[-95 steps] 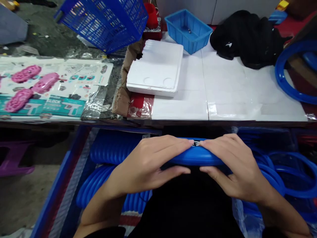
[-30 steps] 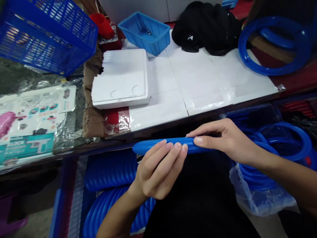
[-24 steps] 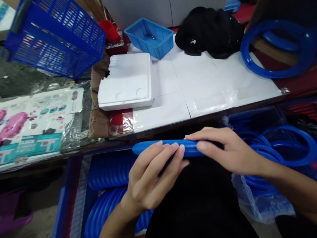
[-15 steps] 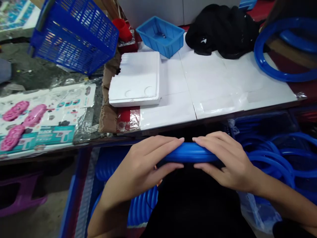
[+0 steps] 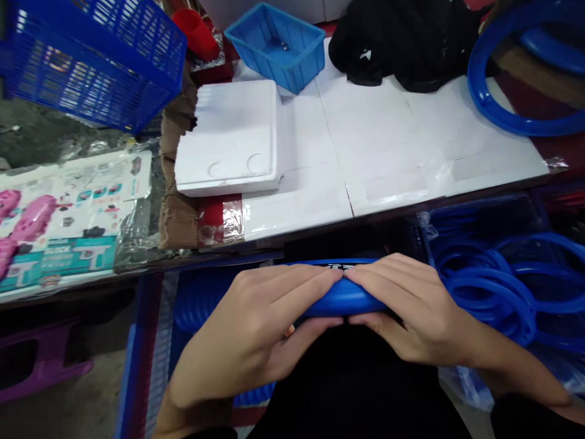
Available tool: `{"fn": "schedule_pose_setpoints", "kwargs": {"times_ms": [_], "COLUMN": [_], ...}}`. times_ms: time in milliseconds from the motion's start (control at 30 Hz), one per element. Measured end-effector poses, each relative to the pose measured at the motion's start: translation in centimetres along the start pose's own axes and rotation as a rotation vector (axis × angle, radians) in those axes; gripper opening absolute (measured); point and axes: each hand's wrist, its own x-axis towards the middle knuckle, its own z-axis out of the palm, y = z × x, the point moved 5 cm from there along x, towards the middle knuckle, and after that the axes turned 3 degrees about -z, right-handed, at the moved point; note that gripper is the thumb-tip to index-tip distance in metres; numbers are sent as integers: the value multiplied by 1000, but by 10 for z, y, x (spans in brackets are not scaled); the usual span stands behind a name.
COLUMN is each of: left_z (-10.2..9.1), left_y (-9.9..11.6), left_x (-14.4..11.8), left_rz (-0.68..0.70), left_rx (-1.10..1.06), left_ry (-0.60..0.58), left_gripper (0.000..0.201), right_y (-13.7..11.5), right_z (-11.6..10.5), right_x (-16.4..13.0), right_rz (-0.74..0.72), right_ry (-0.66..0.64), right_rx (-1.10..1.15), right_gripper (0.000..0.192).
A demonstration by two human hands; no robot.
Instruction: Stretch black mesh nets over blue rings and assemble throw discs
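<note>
Both hands grip the near rim of a blue plastic ring [image 5: 350, 301] in front of my body, below the table's edge. My left hand [image 5: 269, 323] is closed on its left part, fingers over the top and thumb beneath. On the other side my right hand [image 5: 402, 305] pinches it the same way, and the fingertips of the two hands nearly meet. The ring is tilted, so its far rim and a bit of white marking show just beyond the fingers. Much of it is hidden behind the hands.
A white foam block [image 5: 228, 137], a blue bin [image 5: 278, 49] and black cloth [image 5: 402, 42] lie on the white-covered table [image 5: 388, 152]. A blue basket [image 5: 95, 61] stands left. More blue rings [image 5: 498, 286] fill a container at right; a large ring [image 5: 478, 91] rests above.
The blue ring has tipped so that its far rim and white marking now show. My hands have slid closer together along it. The view has shifted slightly.
</note>
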Motion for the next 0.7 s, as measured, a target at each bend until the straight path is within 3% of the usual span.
{"fn": "schedule_pose_setpoints", "kwargs": {"times_ms": [133, 267, 433, 567, 700], "left_z": [4, 0, -15, -21, -24], "left_y": [2, -2, -35, -65, -60], "left_x": [-2, -2, -15, -38, -42], "left_rz": [-10, -11, -112, -142, -145], "left_rx": [18, -21, -124, -238, -180], "left_ry": [94, 71, 10, 41, -14], "left_gripper": [40, 44, 44, 45, 49], "right_y": [-1, 4, 26, 40, 38], "right_z": [5, 5, -7, -7, 0], "right_x": [-1, -3, -18, -36, -37], "right_rz": [-49, -53, 54, 103, 67], "right_ry": [125, 112, 38, 59, 87], "right_rx": [-96, -108, -60, 90, 149], "right_gripper": [39, 43, 60, 57, 59]}}
